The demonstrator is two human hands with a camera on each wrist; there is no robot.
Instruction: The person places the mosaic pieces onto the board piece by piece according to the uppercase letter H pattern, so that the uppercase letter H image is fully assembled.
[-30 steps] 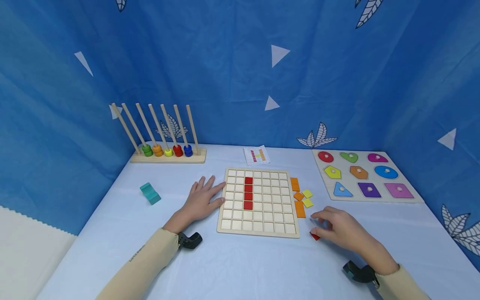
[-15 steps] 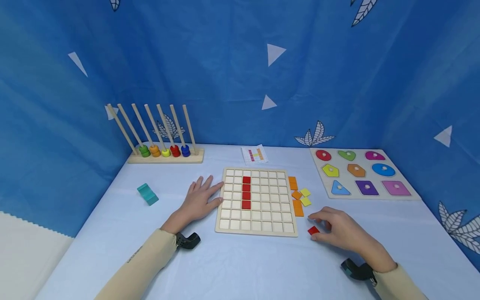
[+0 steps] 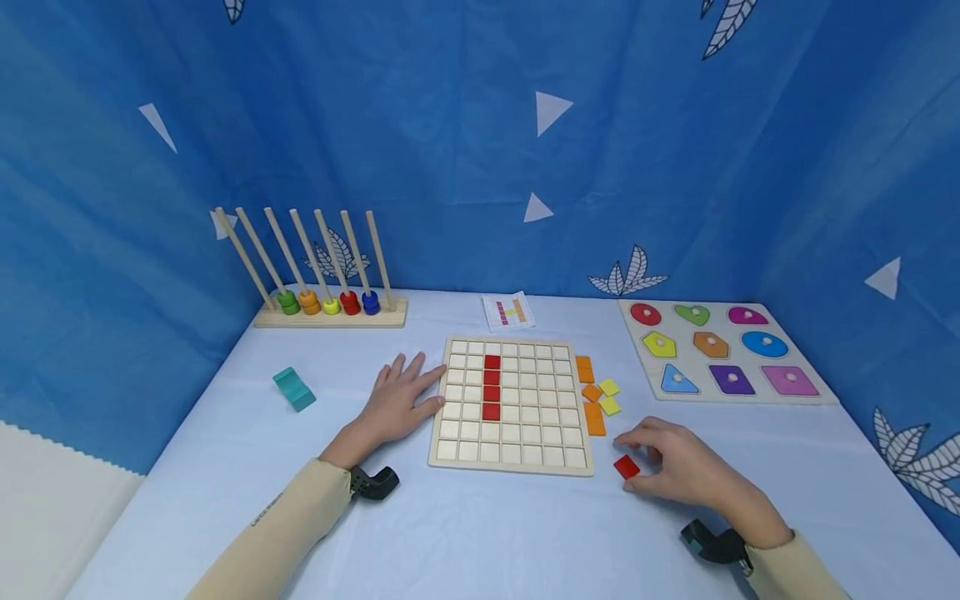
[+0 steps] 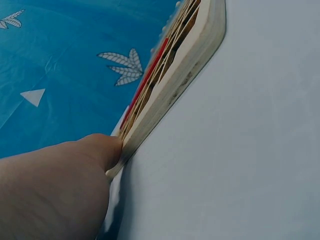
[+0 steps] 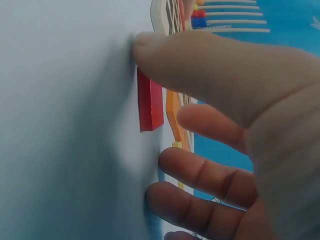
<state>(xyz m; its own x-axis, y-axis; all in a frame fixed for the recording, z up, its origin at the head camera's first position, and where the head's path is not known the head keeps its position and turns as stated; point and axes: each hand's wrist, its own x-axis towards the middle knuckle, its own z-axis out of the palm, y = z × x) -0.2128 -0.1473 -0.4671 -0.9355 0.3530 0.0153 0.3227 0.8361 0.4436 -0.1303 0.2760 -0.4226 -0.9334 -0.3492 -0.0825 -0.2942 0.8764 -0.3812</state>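
A wooden grid board [image 3: 513, 468] lies mid-table, with a short column of red squares [image 3: 491, 378] set in its left part. My left hand [image 3: 397, 407] lies with spread fingers at the board's left edge; its thumb touches the rim in the left wrist view. To the right of the board is my right hand [image 3: 678, 464], thumb and fingers apart. A loose red square tile [image 3: 627, 467] lies on the cloth beside that thumb. In the right wrist view the red tile [image 5: 150, 102] sits just under the thumb, and the other fingers are clear of it.
Orange tiles [image 3: 594, 419] and yellow tiles [image 3: 610, 406] lie along the board's right side. Teal tiles [image 3: 295, 388] are at left. Behind stand a peg rack [image 3: 330, 318] with coloured rings, a pattern card [image 3: 509, 312] and a shape puzzle [image 3: 727, 389].
The red tile, partly covered by my right thumb before, now shows fully between thumb and fingers and has turned a little. My left hand keeps its place at the board.
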